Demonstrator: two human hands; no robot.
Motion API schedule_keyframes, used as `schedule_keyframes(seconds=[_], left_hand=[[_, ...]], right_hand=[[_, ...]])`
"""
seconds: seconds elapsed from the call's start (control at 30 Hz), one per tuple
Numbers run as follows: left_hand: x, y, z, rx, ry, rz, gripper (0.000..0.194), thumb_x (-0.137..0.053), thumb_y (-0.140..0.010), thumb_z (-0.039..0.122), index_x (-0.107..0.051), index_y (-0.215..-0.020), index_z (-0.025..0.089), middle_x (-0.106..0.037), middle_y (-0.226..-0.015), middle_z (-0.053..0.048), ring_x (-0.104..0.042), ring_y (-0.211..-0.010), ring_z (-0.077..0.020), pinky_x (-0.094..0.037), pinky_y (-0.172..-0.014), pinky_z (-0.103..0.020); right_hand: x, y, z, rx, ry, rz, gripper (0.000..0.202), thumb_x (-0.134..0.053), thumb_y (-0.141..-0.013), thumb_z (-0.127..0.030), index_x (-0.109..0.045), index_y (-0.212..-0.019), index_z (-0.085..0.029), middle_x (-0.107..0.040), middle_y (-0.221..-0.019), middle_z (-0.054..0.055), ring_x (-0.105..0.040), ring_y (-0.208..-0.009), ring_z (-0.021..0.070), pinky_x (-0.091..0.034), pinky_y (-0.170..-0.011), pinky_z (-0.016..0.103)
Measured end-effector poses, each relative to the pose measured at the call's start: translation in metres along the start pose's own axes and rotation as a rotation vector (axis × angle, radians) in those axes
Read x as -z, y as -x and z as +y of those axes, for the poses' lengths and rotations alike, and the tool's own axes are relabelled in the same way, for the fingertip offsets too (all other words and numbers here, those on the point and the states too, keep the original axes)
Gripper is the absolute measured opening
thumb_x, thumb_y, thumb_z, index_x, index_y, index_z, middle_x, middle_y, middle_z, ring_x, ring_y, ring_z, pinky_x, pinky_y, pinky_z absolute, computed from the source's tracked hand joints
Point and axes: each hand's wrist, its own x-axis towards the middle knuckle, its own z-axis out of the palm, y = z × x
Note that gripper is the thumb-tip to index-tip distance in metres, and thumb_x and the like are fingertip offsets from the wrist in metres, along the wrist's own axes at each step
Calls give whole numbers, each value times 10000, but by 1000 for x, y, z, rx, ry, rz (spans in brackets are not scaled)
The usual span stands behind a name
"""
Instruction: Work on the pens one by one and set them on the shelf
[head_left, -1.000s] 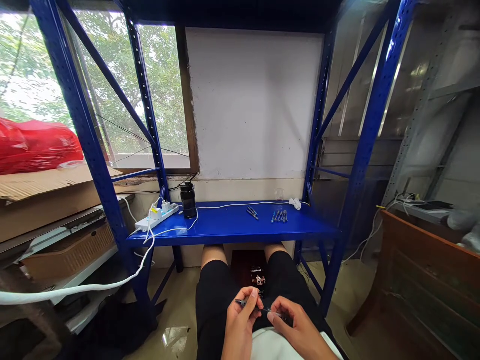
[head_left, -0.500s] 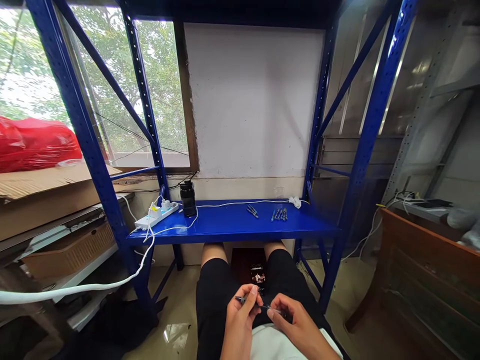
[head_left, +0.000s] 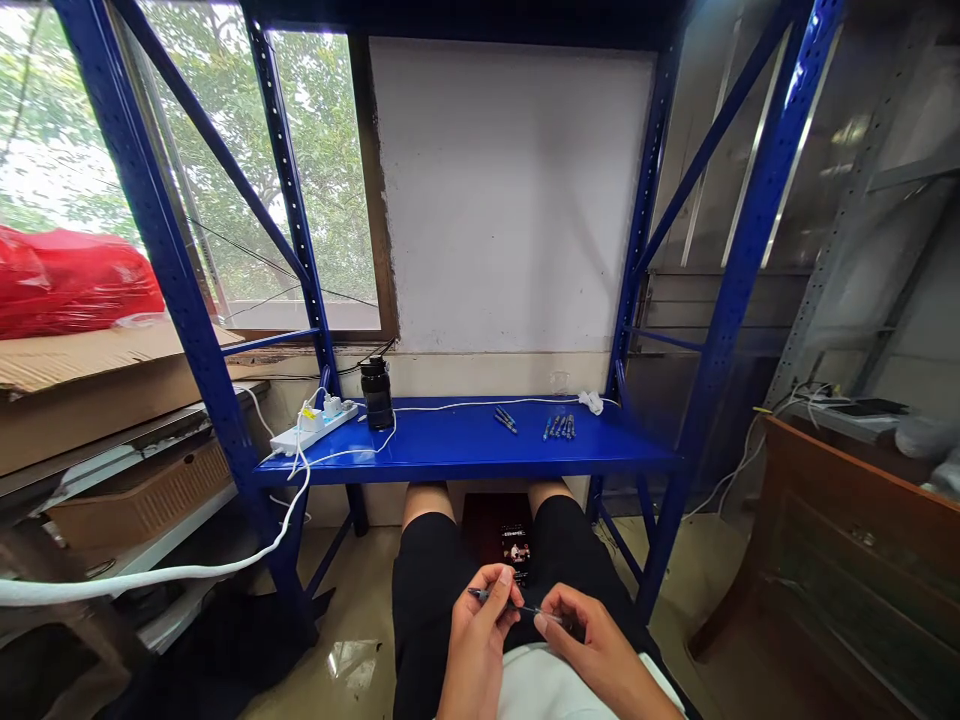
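- While both hands hold much as they did a second ago, the pen now sits slightly higher in the frame, over the lap at 6 o'clock.
- Left hand pinches the pen's dark end between thumb and fingertips; right hand pinches the other end.
- One phone glows between the knees.
- On the blue shelf: two loose pens, about five more in a row toward 1 o'clock, one black bottle, one power strip toward 10 o'clock.

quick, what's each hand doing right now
Left hand: closed, pinching one end of the pen.
Right hand: closed, pinching the pen's other end.
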Motion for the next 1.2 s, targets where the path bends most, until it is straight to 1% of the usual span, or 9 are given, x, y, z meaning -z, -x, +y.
schedule_keyframes(seconds=[0.2, 0.43, 0.6, 0.83, 1.0, 1.2], left_hand=[[0, 2, 1, -3, -3, 1, 344, -910, -801, 463, -734, -827, 168, -621, -822, -40, -553, -796, -174, -478, -748, -274], [0, 2, 2, 8, 5, -9, 331, -892, -822, 460, -716, -821, 179, -610, -827, -30, -534, -807, -172, -467, -760, -270], [2, 3, 1, 5, 9, -18, 319, -884, -834, 456, -722, -844, 181, -611, -834, -30, -533, -817, -175, -464, -767, -273], [5, 2, -1, 1, 25, -28, 302, -863, -867, 446, -720, -872, 180, -612, -846, -32, -536, -824, -171, -466, -773, -270], [6, 0, -3, 0, 30, -26, 294, -857, -876, 435, -713, -876, 179, -611, -851, -34, -539, -819, -169, -467, -767, -269], [8, -1, -6, 3, 36, -22, 303, -868, -864, 443, -716, -869, 181, -613, -838, -31, -534, -813, -169, -466, -764, -269]], right_hand=[[1, 1, -1, -11, 9, 6, 401, -620, -994, -575, -626, -845, -202, -558, -768, -16, -479, -754, 175, -387, -697, 283], [0, 2, -3, -19, 17, 9, 368, -611, -1006, -537, -617, -852, -203, -534, -775, -18, -470, -763, 175, -375, -705, 284], [0, 2, -3, -20, 17, 6, 368, -617, -1003, -539, -618, -858, -202, -535, -777, -20, -465, -766, 175, -371, -707, 285], [0, 3, -10, -29, -11, 11, 375, -621, -1005, -547, -620, -850, -206, -548, -759, -26, -470, -748, 172, -367, -703, 287], [0, 4, -9, -29, -8, -2, 365, -631, -1008, -530, -617, -848, -202, -531, -744, -31, -451, -736, 164, -352, -690, 283], [1, 3, -9, -26, -5, 8, 377, -628, -1009, -541, -616, -840, -205, -532, -736, -31, -462, -727, 165, -360, -689, 285]])
